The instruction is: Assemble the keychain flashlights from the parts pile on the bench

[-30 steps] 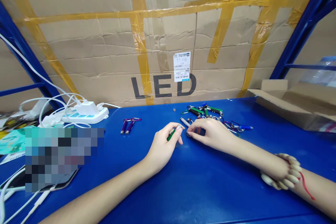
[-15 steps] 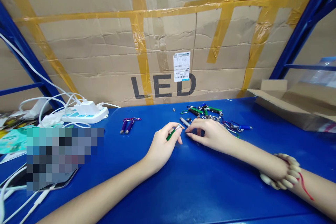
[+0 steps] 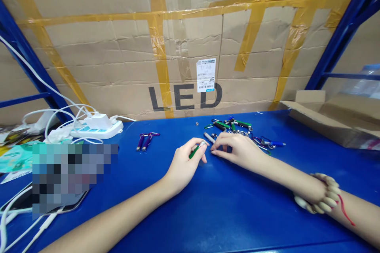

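My left hand (image 3: 185, 162) rests on the blue table (image 3: 225, 205) with its fingers curled round a small green keychain flashlight (image 3: 196, 150), silver tip pointing right. My right hand (image 3: 237, 148) lies just right of it, fingertips pinched together close to the flashlight's tip; what they hold is too small to make out. Behind my right hand sits a pile of several small flashlights (image 3: 237, 126) in green, blue and purple with key clips. Two purple flashlights (image 3: 144, 142) lie apart to the left.
A white power strip (image 3: 97, 126) with cables sits at the back left, near a phone and papers. An open cardboard box (image 3: 335, 120) stands at the right. A taped cardboard wall marked LED (image 3: 184, 97) closes the back. A bead bracelet (image 3: 320, 199) is on my right wrist.
My right hand's fingertips shifted slightly near the flashlight tip. My left hand has stayed in place with the green flashlight.
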A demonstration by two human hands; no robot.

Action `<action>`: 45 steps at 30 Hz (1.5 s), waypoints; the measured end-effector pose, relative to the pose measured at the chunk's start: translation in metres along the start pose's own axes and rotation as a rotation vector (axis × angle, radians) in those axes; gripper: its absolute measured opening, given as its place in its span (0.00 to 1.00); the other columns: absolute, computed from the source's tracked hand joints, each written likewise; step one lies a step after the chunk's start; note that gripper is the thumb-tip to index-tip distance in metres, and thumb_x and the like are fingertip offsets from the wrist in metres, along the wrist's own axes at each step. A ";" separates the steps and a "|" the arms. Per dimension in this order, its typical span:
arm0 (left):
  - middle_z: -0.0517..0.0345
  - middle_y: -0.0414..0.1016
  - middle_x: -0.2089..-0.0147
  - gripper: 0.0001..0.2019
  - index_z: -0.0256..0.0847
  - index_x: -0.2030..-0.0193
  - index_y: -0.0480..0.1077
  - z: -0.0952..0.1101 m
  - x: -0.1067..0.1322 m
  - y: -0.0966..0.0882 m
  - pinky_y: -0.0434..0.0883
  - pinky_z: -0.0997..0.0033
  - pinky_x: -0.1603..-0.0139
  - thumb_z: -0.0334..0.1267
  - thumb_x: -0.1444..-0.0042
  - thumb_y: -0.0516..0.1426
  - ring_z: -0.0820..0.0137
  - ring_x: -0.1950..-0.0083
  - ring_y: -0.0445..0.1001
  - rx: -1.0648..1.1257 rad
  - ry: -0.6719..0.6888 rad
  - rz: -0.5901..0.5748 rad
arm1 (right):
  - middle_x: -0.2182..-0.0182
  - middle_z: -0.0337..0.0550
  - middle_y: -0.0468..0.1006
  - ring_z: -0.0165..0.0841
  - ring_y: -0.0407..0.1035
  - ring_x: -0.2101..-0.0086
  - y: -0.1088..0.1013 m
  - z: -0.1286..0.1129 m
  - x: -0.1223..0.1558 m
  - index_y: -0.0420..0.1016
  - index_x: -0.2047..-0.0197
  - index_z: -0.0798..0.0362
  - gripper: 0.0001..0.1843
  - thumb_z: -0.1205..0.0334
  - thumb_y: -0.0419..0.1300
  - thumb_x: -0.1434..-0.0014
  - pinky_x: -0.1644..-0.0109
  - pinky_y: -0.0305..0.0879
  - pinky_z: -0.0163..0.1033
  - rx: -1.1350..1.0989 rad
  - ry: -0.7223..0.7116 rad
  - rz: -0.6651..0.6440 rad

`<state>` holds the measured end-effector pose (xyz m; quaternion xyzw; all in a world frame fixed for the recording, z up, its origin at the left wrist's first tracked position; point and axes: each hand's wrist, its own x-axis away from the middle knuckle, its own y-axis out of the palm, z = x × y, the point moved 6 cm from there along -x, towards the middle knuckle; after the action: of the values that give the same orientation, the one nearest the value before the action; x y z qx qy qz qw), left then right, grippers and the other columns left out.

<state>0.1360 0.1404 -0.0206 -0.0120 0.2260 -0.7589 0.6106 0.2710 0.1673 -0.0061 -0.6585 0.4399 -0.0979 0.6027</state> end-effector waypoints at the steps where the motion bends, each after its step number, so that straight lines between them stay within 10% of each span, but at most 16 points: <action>1: 0.62 0.68 0.75 0.12 0.38 0.60 0.66 0.000 0.000 0.000 0.58 0.76 0.74 0.43 0.40 0.48 0.76 0.78 0.58 0.000 0.000 -0.001 | 0.69 0.37 0.74 0.26 0.67 0.74 -0.001 0.000 0.000 0.77 0.67 0.50 0.04 0.64 0.61 0.44 0.73 0.58 0.31 -0.005 -0.003 0.010; 45: 0.62 0.68 0.75 0.12 0.38 0.60 0.67 0.000 0.001 0.002 0.58 0.77 0.76 0.43 0.39 0.48 0.76 0.79 0.60 -0.046 0.034 -0.038 | 0.70 0.39 0.74 0.29 0.67 0.73 -0.007 0.001 0.000 0.76 0.65 0.50 0.05 0.62 0.59 0.42 0.71 0.59 0.32 -0.021 -0.007 0.105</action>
<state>0.1375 0.1393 -0.0217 -0.0176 0.2534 -0.7649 0.5920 0.2755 0.1673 -0.0001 -0.6410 0.4728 -0.0591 0.6017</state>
